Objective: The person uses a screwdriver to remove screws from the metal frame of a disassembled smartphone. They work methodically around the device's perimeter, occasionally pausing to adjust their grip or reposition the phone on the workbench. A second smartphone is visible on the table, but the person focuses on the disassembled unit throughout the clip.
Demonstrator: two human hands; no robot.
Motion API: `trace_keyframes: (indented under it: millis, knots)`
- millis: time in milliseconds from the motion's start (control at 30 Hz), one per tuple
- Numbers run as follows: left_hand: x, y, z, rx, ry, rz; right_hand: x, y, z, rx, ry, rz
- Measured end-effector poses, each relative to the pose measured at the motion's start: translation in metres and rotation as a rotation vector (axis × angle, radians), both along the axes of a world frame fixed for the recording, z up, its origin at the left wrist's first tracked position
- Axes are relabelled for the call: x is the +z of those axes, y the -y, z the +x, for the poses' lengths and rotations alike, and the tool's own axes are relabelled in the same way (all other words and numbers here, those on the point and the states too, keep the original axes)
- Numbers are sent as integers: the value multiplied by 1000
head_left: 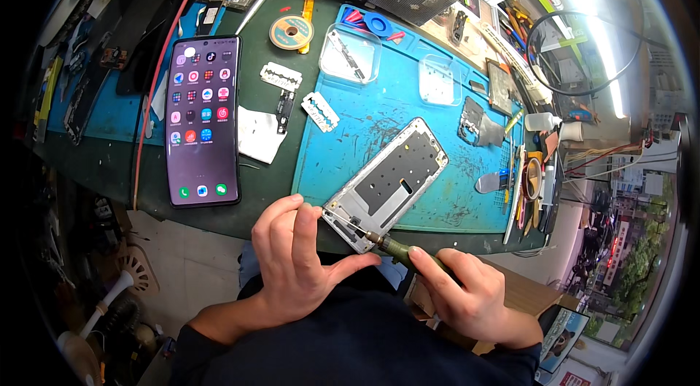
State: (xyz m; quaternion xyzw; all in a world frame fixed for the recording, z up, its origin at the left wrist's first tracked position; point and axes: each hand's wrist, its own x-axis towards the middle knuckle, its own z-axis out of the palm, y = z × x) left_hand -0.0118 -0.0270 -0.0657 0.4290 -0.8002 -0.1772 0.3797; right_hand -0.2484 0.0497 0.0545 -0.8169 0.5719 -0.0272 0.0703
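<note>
Dark green worktop (283, 180) carries a scuffed blue mat (419, 110), with a clear plastic box (370, 58) toward its far edge and a lit phone (203, 116) lying to the left. At the mat's near edge, a phone frame (386, 185) lies slanted, its near end between the two hands. The right hand (467, 295) has its fingers closed around a green-handled tool (397, 249), whose thin shaft reaches leftward over that near end to the left corner. The left hand (295, 266) holds its thumb spread wide from its fingers; the index fingertip is right by that corner and the shaft's end, though whether it touches either cannot be told. The thumb points toward the tool, just beside the frame's near edge.
</note>
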Motion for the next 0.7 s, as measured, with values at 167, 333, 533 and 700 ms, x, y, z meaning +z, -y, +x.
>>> trace_keyframes:
  millis: [167,333,533,700]
  knots:
    - [2,0,0,-2,7,-2,-1,3,-3,-60,1,-40]
    - [-4,2,-4,73,-24,-70,-1,2,-1,-79,42,-24]
    - [-3,2,-4,75,-17,-73,-4,3,-4,-131,27,-63]
    - [-2,3,-4,76,-18,-82,-10,0,-4,-136,53,-80]
